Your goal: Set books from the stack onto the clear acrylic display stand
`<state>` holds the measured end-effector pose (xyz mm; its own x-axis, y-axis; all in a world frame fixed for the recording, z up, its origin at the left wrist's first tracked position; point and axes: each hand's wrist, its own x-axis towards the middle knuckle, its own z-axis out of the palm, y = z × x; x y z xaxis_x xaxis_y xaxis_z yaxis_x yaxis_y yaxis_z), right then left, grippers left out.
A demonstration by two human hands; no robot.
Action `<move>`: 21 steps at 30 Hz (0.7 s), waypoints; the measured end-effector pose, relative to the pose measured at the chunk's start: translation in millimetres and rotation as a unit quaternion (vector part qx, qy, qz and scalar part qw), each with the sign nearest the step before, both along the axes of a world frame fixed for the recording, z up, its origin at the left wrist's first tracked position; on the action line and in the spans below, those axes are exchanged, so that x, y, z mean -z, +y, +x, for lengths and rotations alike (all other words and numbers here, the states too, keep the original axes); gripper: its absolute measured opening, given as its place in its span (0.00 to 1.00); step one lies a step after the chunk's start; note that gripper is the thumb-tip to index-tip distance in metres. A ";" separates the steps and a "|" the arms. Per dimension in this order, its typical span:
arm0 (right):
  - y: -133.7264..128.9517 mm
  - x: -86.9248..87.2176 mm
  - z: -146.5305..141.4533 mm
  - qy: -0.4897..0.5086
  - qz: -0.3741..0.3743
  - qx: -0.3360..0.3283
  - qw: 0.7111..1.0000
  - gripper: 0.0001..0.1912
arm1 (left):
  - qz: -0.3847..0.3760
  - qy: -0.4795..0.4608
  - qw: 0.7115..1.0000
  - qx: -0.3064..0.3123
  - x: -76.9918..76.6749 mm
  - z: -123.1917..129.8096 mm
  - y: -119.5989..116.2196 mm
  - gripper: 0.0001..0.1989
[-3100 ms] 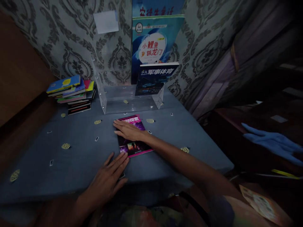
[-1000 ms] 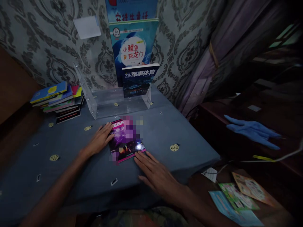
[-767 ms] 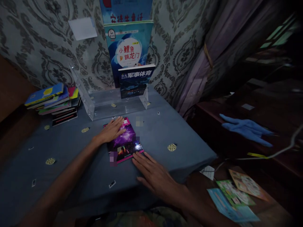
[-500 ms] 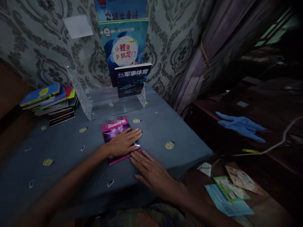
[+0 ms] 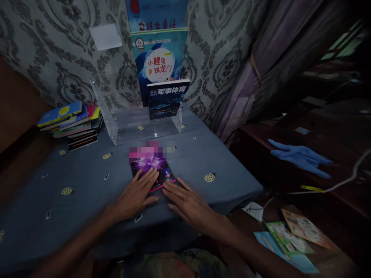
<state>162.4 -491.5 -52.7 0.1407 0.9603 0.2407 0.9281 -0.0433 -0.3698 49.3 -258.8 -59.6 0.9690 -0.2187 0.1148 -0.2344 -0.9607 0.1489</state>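
Observation:
A purple and pink book (image 5: 149, 164) lies flat on the blue cloth-covered table (image 5: 185, 154), its top strip blurred by pixelation. My left hand (image 5: 137, 191) rests on its lower left part, fingers stretched out and pointing up the cover. My right hand (image 5: 185, 199) lies with straight fingers at the book's lower right corner, fingertips on its edge. Neither hand is wrapped round anything. Beyond the book stands a clear acrylic rack (image 5: 136, 133) holding a dark book (image 5: 168, 100) upright on its right side. Behind that stands a teal book (image 5: 159, 58).
A stack of books (image 5: 69, 119) sits at the table's left. Another blue book (image 5: 158, 15) is higher up against the patterned wall. To the right are a blue glove (image 5: 300, 156), a white cable (image 5: 344, 175) and several booklets (image 5: 290, 237) lower down.
My left hand has slid from the middle and right of the cover back to its lower left. My right hand stays at the lower right corner. The view has shifted slightly.

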 end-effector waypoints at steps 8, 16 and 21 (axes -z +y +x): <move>39.5 1.6 33.8 0.008 -0.004 0.080 0.997 0.24 | -0.110 -0.025 0.970 -0.217 15.5 -3.9 20.9 0.38; 82.6 -13.2 46.4 0.091 -0.010 0.169 0.981 0.21 | -0.686 -0.082 0.598 -0.406 -26.2 30.9 34.3 0.22; 82.9 -10.9 39.3 0.182 0.023 0.190 0.965 0.23 | -0.789 -0.049 0.417 -0.448 -47.6 46.7 38.3 0.18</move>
<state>201.7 -408.6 -41.8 0.5638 0.8121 0.1507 0.6572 -0.3305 -0.6774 95.9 -220.5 -12.0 0.5538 0.6491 -0.5215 0.0347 0.6078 0.7933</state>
